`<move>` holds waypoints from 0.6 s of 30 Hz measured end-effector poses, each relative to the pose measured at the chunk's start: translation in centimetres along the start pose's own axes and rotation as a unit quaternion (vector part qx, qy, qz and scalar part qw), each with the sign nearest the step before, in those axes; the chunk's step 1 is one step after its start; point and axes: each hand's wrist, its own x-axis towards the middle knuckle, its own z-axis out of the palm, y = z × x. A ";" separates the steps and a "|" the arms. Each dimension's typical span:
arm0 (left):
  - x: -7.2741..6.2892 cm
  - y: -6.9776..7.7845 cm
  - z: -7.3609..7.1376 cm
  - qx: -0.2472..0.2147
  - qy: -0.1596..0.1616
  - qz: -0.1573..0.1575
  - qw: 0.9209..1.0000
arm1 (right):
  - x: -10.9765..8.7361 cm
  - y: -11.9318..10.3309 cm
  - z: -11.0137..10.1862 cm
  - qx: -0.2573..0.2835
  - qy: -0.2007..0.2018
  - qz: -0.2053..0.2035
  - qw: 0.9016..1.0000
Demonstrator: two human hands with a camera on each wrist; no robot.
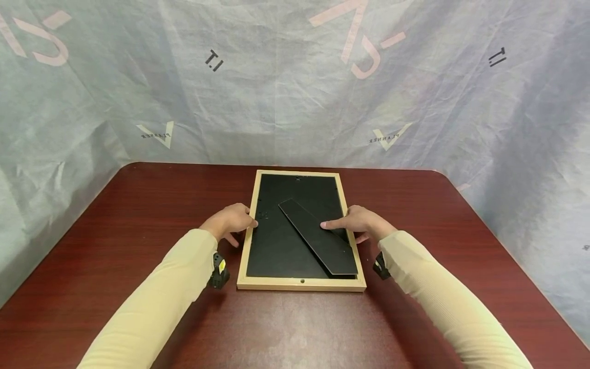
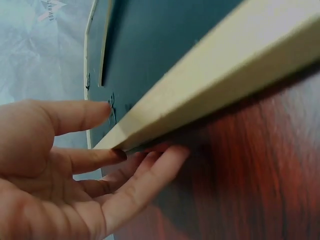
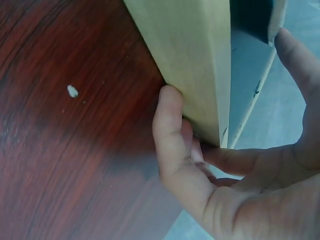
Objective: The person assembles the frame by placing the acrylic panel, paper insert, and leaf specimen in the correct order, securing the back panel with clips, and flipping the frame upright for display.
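A picture frame [image 1: 276, 285] of pale wood lies back side up on the table, its black backing board [image 1: 272, 246] showing. Slantwise across the board is a black easel stand [image 1: 313, 236], its wide end at the lower right corner. My left hand [image 1: 234, 219] grips the left side of the frame, thumb over the rim, other fingers against its outer side and lower edge. On the right side my right hand [image 1: 361, 221] holds the frame likewise, its thumb reaching onto the stand's edge. In the right wrist view, fingertips [image 3: 171, 97] meet the frame's lower edge.
The dark red wooden table [image 1: 175, 189] extends around the frame on all sides. A pale printed cloth [image 1: 276, 102] hangs behind it and at both sides. A small white speck [image 3: 72, 91] lies on the tabletop near the right hand.
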 end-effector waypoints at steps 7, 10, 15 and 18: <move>0.0 0.3 0.3 -0.056 0.005 0.001 0.998 | 0.1 0.2 0.0 0.029 0.001 -0.004 1.000; -0.1 0.3 0.4 -0.069 0.005 -0.002 0.998 | 0.2 0.4 0.0 0.046 -0.004 -0.004 0.999; -0.1 0.1 0.5 -0.089 0.006 -0.005 0.996 | 0.3 0.6 0.1 0.063 -0.003 -0.006 0.998; -0.1 0.1 0.5 -0.095 0.007 -0.001 0.995 | 0.0 0.6 0.1 0.066 0.004 -0.009 0.998</move>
